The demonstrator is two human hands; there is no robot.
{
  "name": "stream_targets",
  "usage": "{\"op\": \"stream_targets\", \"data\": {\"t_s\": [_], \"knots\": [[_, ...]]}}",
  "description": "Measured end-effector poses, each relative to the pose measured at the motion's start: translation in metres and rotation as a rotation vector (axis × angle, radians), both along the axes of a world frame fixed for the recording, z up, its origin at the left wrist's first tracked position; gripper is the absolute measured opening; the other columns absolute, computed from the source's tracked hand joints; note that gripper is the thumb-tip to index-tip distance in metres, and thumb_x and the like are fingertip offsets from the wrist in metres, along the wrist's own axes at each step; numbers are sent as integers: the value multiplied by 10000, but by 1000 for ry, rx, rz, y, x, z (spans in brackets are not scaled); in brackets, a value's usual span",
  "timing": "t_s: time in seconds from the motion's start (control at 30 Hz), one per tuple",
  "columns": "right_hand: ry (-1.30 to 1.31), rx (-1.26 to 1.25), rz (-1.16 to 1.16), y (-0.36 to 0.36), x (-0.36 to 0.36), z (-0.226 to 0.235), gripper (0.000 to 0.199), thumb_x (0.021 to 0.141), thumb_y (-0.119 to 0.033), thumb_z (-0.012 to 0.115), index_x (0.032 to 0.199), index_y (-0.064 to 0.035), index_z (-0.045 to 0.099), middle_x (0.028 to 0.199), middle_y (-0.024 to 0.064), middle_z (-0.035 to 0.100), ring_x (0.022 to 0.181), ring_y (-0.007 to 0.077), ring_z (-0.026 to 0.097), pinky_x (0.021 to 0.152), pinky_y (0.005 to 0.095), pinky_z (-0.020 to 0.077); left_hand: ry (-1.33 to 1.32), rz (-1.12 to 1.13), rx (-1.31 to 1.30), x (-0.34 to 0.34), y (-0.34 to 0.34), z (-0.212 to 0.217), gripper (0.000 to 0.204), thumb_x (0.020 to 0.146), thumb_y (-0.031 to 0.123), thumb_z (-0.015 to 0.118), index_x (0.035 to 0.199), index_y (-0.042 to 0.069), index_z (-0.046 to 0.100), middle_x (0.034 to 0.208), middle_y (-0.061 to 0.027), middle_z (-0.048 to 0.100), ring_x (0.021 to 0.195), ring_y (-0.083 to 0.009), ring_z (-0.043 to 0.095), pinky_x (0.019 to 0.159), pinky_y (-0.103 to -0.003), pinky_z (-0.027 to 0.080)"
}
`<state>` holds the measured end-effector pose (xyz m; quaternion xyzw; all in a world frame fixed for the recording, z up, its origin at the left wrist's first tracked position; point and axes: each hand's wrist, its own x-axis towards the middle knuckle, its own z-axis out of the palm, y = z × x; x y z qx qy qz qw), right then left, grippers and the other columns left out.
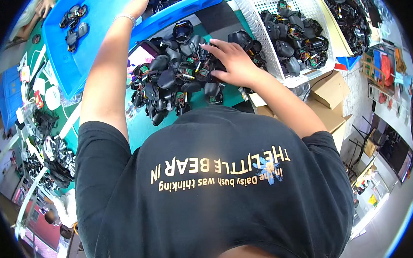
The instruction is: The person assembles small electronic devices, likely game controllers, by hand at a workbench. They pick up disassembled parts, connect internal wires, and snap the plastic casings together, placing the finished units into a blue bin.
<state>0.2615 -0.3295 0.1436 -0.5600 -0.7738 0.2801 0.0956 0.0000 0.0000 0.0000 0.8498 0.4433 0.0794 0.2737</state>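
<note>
A heap of black plastic device housings, with green circuit boards and thin coloured wires showing, lies on the green table in front of me. Over the right side of this heap is my right hand, its fingers spread apart and the tips at the housings. I see nothing held in it. My left arm stretches far forward, and my left hand is at the blue tray beyond the heap. The upper picture edge cuts off its fingers, so their grip is hidden. More black housings lie in that tray.
A white perforated basket of similar housings stands at the right, beside cardboard boxes. Far left, a blue tray holds a few housings. Another person's hand shows at the upper left. More black parts lie beyond the basket.
</note>
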Motion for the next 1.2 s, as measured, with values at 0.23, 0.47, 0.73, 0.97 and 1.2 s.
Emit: {"op": "stream_targets", "data": {"t_s": [0.23,0.47,0.73,0.97,1.2], "knots": [[-149,132,133,22,-11,-16,456,718,-196,701,1153,-176,565,994,69,563,1025,266,533,884,392,385,-153,107,68,-30,-67,95,384,967,145,361,1303,-5,470,1355,-211,463,1262,-325,438,1062,-376,337],[381,232,-17,6,-27,13,393,713,-77,680,1083,-40,553,1051,134,578,989,340,554,859,406,422,-778,507,-59,-12,-239,194,381,950,355,501,1161,44,562,1060,-66,644,1018,-157,569,913,-300,409],[564,240,143,-4,-67,108,327,774,-156,700,1052,-29,587,907,109,654,838,290,627,747,360,464,-1397,469,-996,-4,-338,213,530,931,442,462,1310,71,435,1216,-98,539,1118,-196,516,968,-357,403],[496,-255,166,-1,-78,141,274,853,-200,637,1056,-49,533,826,112,642,748,256,628,667,321,461,-1216,291,-933,-26,-351,237,656,832,488,605,1284,50,419,1079,-73,533,915,-160,576,763,-307,489],[622,-313,70,1,-95,156,270,895,-177,615,1074,-30,476,836,85,590,756,138,567,694,289,459,-1272,151,-1046,-33,-359,238,717,766,304,720,1333,81,341,984,-94,542,844,-164,553,695,-281,475]]}}
